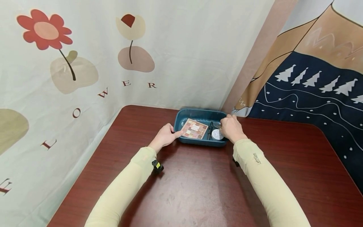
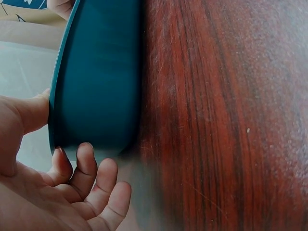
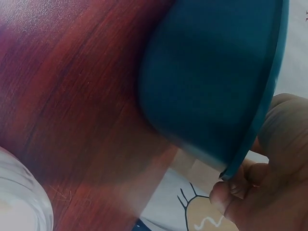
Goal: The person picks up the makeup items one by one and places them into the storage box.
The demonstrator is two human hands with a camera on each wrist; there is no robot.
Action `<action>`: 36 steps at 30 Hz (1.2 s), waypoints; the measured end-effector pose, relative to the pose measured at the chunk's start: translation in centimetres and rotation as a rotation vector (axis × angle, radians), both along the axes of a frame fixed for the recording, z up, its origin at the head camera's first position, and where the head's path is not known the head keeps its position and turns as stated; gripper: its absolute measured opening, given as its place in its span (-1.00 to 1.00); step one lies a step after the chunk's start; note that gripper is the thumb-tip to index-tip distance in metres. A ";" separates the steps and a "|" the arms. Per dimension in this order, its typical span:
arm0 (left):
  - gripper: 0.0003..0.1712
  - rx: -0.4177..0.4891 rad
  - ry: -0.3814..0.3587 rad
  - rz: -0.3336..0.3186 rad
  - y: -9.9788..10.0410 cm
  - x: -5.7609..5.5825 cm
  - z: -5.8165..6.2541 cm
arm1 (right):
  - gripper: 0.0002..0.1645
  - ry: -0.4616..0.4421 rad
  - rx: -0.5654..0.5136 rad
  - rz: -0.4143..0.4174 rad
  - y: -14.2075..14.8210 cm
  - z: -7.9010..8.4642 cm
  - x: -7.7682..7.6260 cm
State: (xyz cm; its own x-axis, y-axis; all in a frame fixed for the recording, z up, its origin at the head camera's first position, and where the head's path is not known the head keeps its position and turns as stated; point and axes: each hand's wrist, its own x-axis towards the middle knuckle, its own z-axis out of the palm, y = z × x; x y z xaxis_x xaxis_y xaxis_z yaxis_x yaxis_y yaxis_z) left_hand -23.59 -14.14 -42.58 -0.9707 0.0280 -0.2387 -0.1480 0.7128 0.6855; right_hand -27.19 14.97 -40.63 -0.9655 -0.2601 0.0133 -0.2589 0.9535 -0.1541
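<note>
A teal plastic basin (image 1: 202, 142) stands at the far side of the table. My left hand (image 1: 165, 136) grips its left end, the thumb over the rim and the fingertips against the outer wall in the left wrist view. At the opposite end my right hand (image 1: 233, 128) pinches the rim between thumb and curled fingers. Inside lies a flat square makeup palette (image 1: 194, 128) with many coloured squares, leaning at the left. Beside it are a slim black pen-like stick (image 1: 210, 130) and a round white-topped container (image 1: 217, 135). My right hand partly hides the basin's right side.
The reddish-brown wooden table (image 1: 181, 189) stretches toward me. Behind the basin hangs a white curtain (image 1: 184, 56) with flower prints, and a dark blue cloth (image 1: 306, 94) with trees is at right. A clear rounded thing (image 3: 21, 197) shows in the right wrist view's lower left corner.
</note>
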 end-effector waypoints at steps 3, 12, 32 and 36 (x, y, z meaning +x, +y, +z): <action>-0.46 -0.003 0.000 0.002 -0.1 0.0 -0.1 | -0.77 -0.004 0.006 0.002 0.0 0.1 0.0; -0.46 0.000 -0.007 0.000 0.0 0.0 0.0 | -0.80 0.009 -0.033 0.042 0.4 0.4 0.4; -0.46 -0.002 0.002 -0.001 0.0 -0.1 -0.1 | -0.67 -0.018 -0.151 0.079 1.7 2.3 1.9; -0.47 -0.005 -0.001 -0.004 0.0 -0.2 0.0 | -0.66 -0.014 -0.169 0.079 2.2 2.5 2.3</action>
State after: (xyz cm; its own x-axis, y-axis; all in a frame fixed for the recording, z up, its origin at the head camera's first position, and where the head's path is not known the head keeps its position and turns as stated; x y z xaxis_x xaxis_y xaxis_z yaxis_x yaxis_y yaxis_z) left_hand -23.79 -14.12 -42.55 -0.9703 0.0312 -0.2397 -0.1454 0.7170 0.6818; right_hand -24.87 17.22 -38.11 -0.9425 -0.3305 0.0502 -0.3290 0.8906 -0.3141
